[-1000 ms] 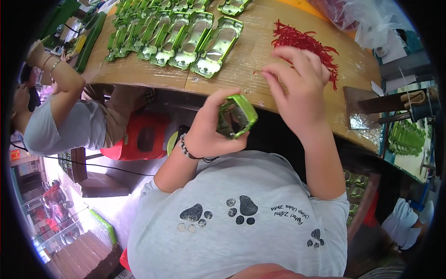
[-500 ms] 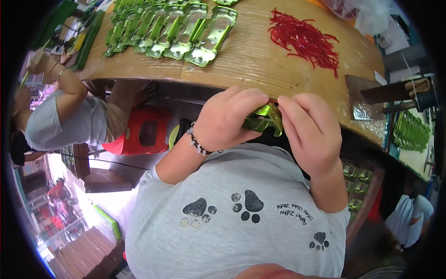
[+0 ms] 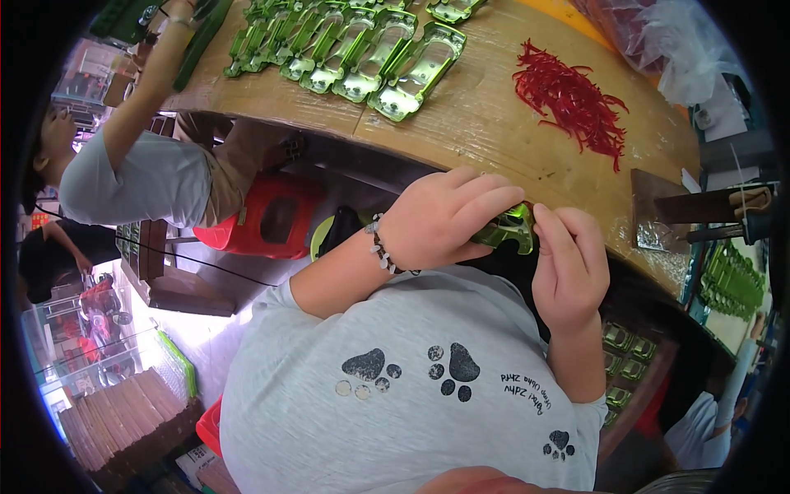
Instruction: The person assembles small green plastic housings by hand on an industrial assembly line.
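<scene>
My left hand (image 3: 448, 218) is closed around a shiny green plastic shell (image 3: 517, 229), shaped like a toy car body, just off the table's near edge. The fingers cover much of the shell. At the shell's right end my right hand (image 3: 572, 267) is in a pinch, thumb and forefinger together. A sliver of red shows by those fingertips, coloured like the strips in the loose red pile (image 3: 572, 103) on the table; most of it is hidden. Rows of similar green shells (image 3: 420, 72) lie at the far left of the table.
The wrapped table (image 3: 494, 148) curves before me. A dark bracket-like fixture (image 3: 699, 206) stands at its right end, and clear plastic bags (image 3: 683, 41) lie behind. A co-worker (image 3: 132, 173) sits at left near a red stool (image 3: 267, 218). A tray of green parts (image 3: 629, 362) is low at right.
My view has shifted, so the table and shells sit differently in it. Both hands stay at the green shell, fingers little changed. The co-worker's arm has reached further forward.
</scene>
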A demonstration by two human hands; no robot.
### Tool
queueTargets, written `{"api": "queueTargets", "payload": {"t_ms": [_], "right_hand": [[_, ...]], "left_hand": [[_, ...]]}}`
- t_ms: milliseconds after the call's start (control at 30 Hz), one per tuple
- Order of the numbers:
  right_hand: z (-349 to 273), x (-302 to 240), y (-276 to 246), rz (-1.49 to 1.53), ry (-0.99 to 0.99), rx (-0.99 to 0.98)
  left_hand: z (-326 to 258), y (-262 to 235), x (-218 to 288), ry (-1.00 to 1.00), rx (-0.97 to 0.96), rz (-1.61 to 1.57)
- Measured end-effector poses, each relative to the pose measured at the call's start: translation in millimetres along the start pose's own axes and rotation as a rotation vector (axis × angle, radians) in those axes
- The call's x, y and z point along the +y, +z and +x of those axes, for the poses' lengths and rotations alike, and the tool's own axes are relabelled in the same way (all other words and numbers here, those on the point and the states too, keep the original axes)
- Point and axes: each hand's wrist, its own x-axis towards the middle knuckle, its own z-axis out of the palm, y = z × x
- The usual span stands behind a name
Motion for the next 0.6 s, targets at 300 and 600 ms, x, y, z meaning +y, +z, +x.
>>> {"api": "queueTargets", "payload": {"t_ms": [300,600], "right_hand": [[-11.4,3.1,-4.2,-0.001,0.039,0.053],[-12.6,1.4,-7.5,0.26,0.253,0.023]], "left_hand": [[9.9,3.3,5.0,0.028,-0.079,-0.002],[10.5,5.9,3.0,0.001,-0.022,0.003]]}}
